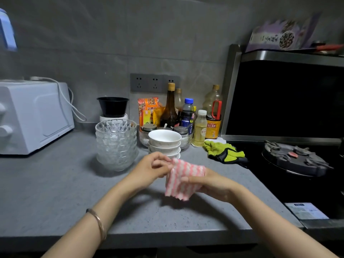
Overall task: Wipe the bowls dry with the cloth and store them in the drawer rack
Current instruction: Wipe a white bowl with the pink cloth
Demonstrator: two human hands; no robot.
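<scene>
At the far left a white oven (33, 116) sits on the grey counter (55, 192), pushed back against the wall. To its right stand the glass bowls (116, 144), nested in one tall stack, and then the white bowls (164, 144) in a lower stack, both near the front where the hands can reach them, probably set out to be dried in turn. Just in front of the white bowls the left hand (150, 169) pinches the top corner of the cloth (183, 180) with curled fingers. The right hand (208, 183) grips the cloth's other side, thumb across the front and fingers behind. The pink-and-white striped cloth hangs between them above the counter, apparently being spread or folded into a pad before the first bowl is taken up. No bowl is in hand, and the drawer rack is out of view. Behind the white bowls, bottles (188, 116) of sauce and oil crowd the wall; their labels carry Chinese writing too small to read with certainty. Green gloves (223, 152) lie beside the stove (294, 161). A purple box (283, 36) up top shows printed characters, blurred.
</scene>
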